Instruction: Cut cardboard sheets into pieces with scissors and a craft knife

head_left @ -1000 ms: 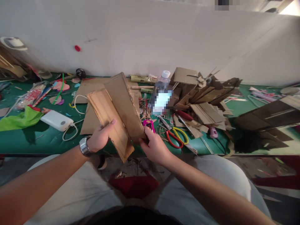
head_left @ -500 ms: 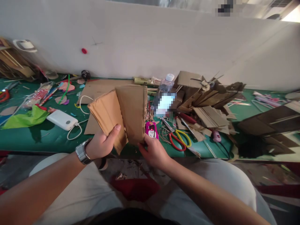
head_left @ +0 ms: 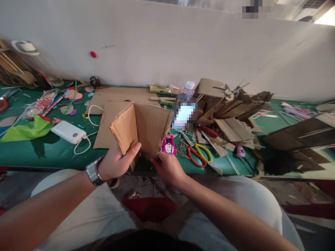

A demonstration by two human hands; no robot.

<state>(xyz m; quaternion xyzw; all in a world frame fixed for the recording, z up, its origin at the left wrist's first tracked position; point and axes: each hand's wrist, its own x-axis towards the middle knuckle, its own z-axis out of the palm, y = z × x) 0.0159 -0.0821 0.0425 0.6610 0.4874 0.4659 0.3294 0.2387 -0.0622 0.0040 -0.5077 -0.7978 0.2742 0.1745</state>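
Two brown cardboard panels meet along an upright seam in front of me, standing at an angle like an open book. My left hand, with a watch above it on the wrist, grips the lower part of the left cardboard panel, thumb on the inner face. The right cardboard panel is pinched at its bottom right corner by my right hand. Whether the two panels are one folded piece or joined pieces, I cannot tell. Behind them a flat cardboard sheet lies on the green table.
Red-and-yellow-handled scissors and a pink case lie right of my hands. A clear bottle stands behind a blurred lit screen. Stacked cardboard scraps fill the right. A white power bank with a cable lies left.
The cardboard has turned and tipped, so its inner corner now shows more and its top edges sit lower. Both hands keep their hold, the left shifted slightly right.
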